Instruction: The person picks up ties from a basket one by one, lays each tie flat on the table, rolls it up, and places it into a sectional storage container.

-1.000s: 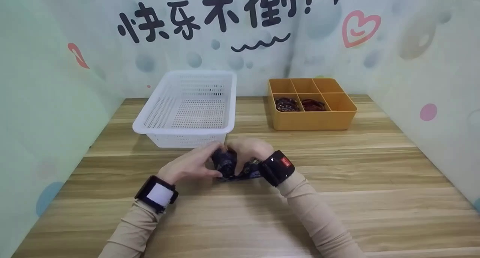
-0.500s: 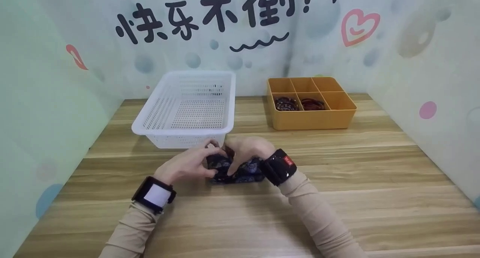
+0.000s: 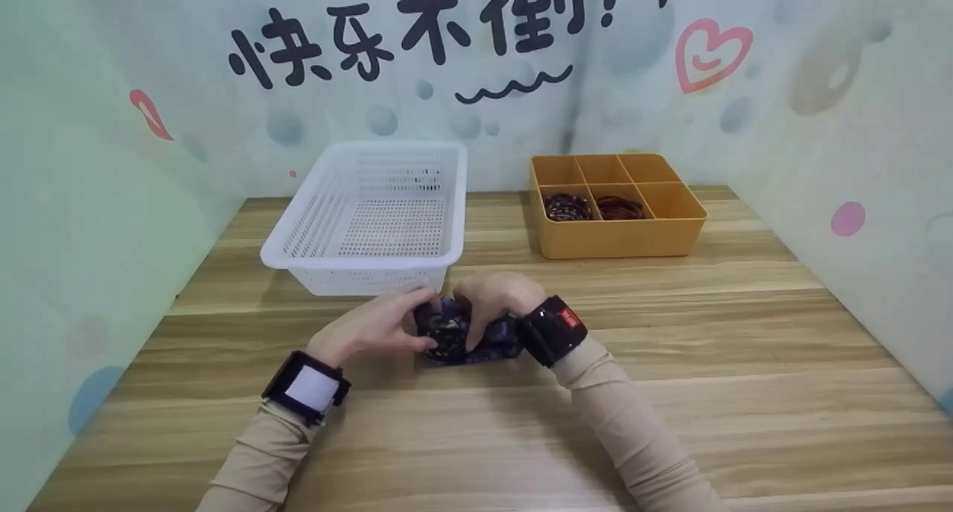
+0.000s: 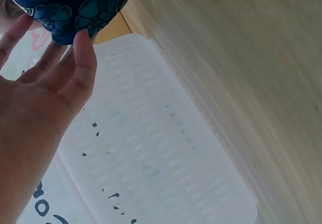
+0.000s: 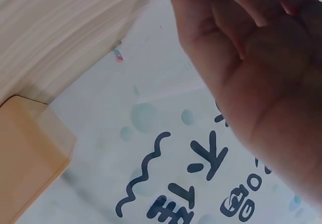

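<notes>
A dark blue cloth strip (image 3: 447, 335) with a floral print, partly rolled, sits on the wooden table just in front of the white basket. Its flatter end runs right, under the right wrist. My left hand (image 3: 376, 324) holds the rolled end from the left, thumb in front and fingers behind. From the right, my right hand (image 3: 497, 298) grips the same roll with its thumb low at the front; its other fingers are mostly hidden. The left wrist view shows fingertips against the printed cloth (image 4: 83, 10). In the right wrist view the right hand (image 5: 261, 78) has curled fingers, with the cloth out of sight.
Behind the hands stands a white perforated basket (image 3: 365, 262), close to the left fingers. An orange divided box (image 3: 622, 240) is at the back right, with two dark coiled bundles (image 3: 567, 207) in its front left and front middle compartments. Printed walls enclose the table.
Both hands stay around the cloth while it shifts and turns between them. Half a second ago the roll looked looser and flatter; now a rounder end faces the camera.
</notes>
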